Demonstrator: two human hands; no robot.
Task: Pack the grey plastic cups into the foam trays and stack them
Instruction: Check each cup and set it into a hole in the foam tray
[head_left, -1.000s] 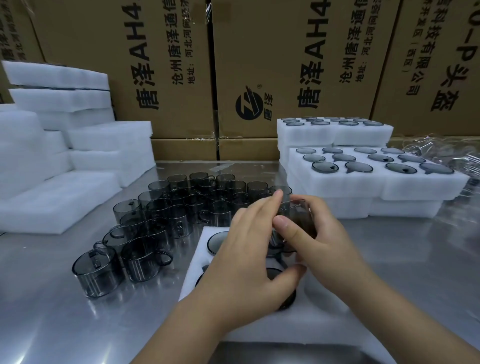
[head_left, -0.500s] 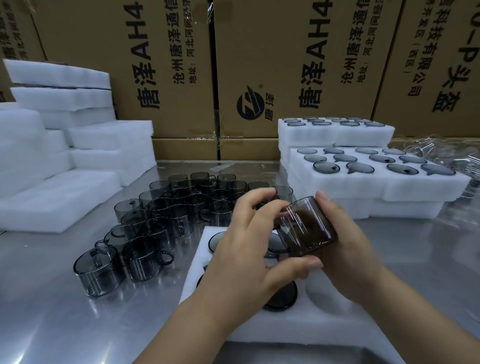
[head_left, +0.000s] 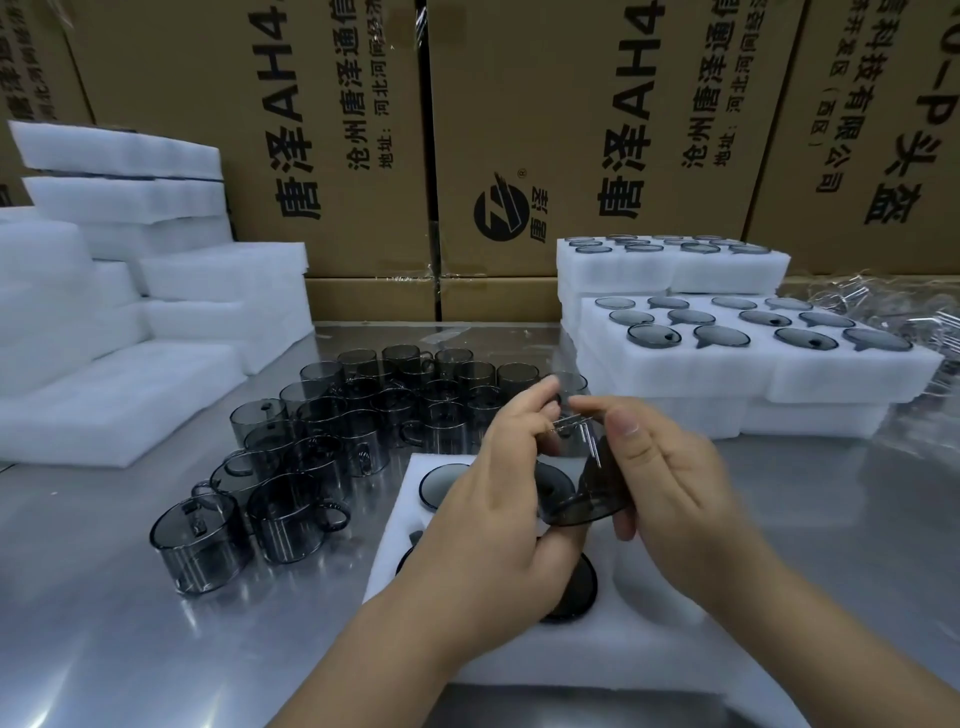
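One translucent grey plastic cup (head_left: 597, 493), held tilted just above the white foam tray (head_left: 654, 649) in front of you. Your right hand (head_left: 680, 488) curls round its side and your left hand (head_left: 498, 509) pinches its upper edge, likely to turn it for an empty pocket. Several pockets already hold cups, seated flush, probably so the trays can stack. Many loose grey cups (head_left: 322, 441) stand clustered left of the tray on the steel table (head_left: 104, 623), within reach. Filled foam trays (head_left: 753, 374) sit stacked at your right, with blank foam blocks (head_left: 130, 312) piled at your left
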